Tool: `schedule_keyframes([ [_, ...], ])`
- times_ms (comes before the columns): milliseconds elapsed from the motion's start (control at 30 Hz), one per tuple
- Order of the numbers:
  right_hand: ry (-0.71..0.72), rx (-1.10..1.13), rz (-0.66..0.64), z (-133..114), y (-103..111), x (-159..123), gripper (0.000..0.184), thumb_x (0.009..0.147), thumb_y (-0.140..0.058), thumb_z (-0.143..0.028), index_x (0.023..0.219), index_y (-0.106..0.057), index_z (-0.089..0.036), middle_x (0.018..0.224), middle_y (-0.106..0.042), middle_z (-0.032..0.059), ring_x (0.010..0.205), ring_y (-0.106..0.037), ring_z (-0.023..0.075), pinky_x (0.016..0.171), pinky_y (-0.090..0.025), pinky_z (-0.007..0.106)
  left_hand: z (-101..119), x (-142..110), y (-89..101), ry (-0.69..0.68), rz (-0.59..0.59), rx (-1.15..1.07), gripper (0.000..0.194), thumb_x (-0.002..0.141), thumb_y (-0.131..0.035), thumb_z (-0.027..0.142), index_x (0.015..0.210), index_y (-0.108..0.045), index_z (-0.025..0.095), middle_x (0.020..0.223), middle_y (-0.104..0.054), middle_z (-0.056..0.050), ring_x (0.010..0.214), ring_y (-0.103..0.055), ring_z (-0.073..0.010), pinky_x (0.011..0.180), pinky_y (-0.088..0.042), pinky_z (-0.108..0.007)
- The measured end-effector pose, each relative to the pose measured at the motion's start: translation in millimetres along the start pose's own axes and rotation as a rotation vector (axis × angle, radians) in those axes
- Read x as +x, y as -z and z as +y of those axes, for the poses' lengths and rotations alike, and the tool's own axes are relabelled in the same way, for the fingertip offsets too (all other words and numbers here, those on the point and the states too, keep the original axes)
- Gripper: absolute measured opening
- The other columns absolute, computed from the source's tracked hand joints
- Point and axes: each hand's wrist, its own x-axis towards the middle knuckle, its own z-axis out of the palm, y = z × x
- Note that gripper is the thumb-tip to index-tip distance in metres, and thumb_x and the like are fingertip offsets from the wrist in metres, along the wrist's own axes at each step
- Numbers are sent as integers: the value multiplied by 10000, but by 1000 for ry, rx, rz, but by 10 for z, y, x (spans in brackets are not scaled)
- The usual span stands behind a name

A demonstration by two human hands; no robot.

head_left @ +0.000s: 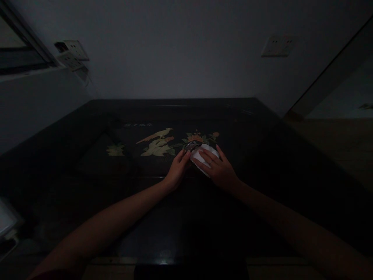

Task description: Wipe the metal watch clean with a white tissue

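The room is dim. A small shiny metal object, rounded and hard to make out, lies on a dark lacquered table with inlaid birds and flowers. My left hand reaches to it, fingertips closed on its left edge. My right hand lies flat with fingers stretched over a white cloth, pressing it down beside the metal object.
The inlaid picture spans the table's middle. A wall behind carries a socket plate at the right and more sockets at the left. A slanted dark beam or frame stands at the right. Pale items lie at the left edge.
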Motion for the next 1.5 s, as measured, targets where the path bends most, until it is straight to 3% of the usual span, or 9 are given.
schedule_keyframes([
  [233,-54,166,-53,-79,-100,-18,489,922,-377,-94,1407,-408,-148,1377,-539,138,1312,-451,281,1090,-289,636,-10,11,32,-1,4,3,389,731,-740,383,1061,-657,194,1127,-668,-55,1010,-610,-176,890,-463,-276],
  [433,-124,619,-4,-186,-119,-17,535,931,-360,-160,1459,-287,-109,1420,-474,176,1342,-414,227,1075,-412,439,-19,10,57,10,-6,67,443,700,-758,417,1045,-647,162,1051,-682,-67,928,-625,-178,798,-470,-254],
  [567,-138,757,29,-225,-123,-23,568,944,-376,-207,1485,-214,-148,1458,-419,174,1369,-379,227,1089,-396,431,-14,1,53,15,8,79,449,692,-761,428,1034,-643,162,984,-683,-52,869,-627,-167,752,-469,-243],
  [700,-136,650,4,-202,-186,-22,545,928,-377,-174,1462,-277,-129,1415,-476,166,1335,-424,230,1080,-410,432,10,0,17,21,16,63,455,677,-774,420,1028,-648,159,1040,-678,-65,926,-624,-182,781,-470,-247],
  [833,-92,375,-42,-168,-206,-24,503,906,-398,-123,1408,-393,-101,1394,-513,157,1309,-453,245,1063,-422,439,15,9,-2,30,12,21,461,671,-776,414,1039,-650,167,1082,-673,-73,956,-620,-194,806,-473,-264],
  [1067,-44,-18,-32,-138,-46,-16,408,926,-411,-102,1320,-515,-127,1358,-554,147,1277,-492,282,1018,-425,533,-20,19,8,24,3,22,445,684,-759,441,1035,-657,187,1000,-673,-34,829,-595,-126,695,-457,-200],
  [1200,-47,-53,-26,-142,-11,0,396,928,-404,-96,1300,-536,-121,1333,-573,161,1269,-502,287,1024,-409,556,-28,20,5,28,-11,34,466,689,-748,460,1062,-652,197,1055,-666,-41,834,-592,-121,684,-450,-195],
  [1333,-89,-35,-31,-171,-33,8,411,921,-399,-88,1309,-530,-113,1320,-584,162,1266,-506,282,996,-454,495,-31,22,19,27,-23,67,446,702,-740,466,1035,-654,182,986,-671,-40,815,-593,-126,697,-452,-208],
  [1500,-144,159,-41,-196,-118,-17,457,899,-386,-67,1339,-505,-107,1326,-577,167,1285,-487,264,1003,-474,446,-49,43,57,15,-40,104,426,709,-747,424,1037,-652,170,1004,-680,-51,858,-609,-148,779,-454,-243],
])
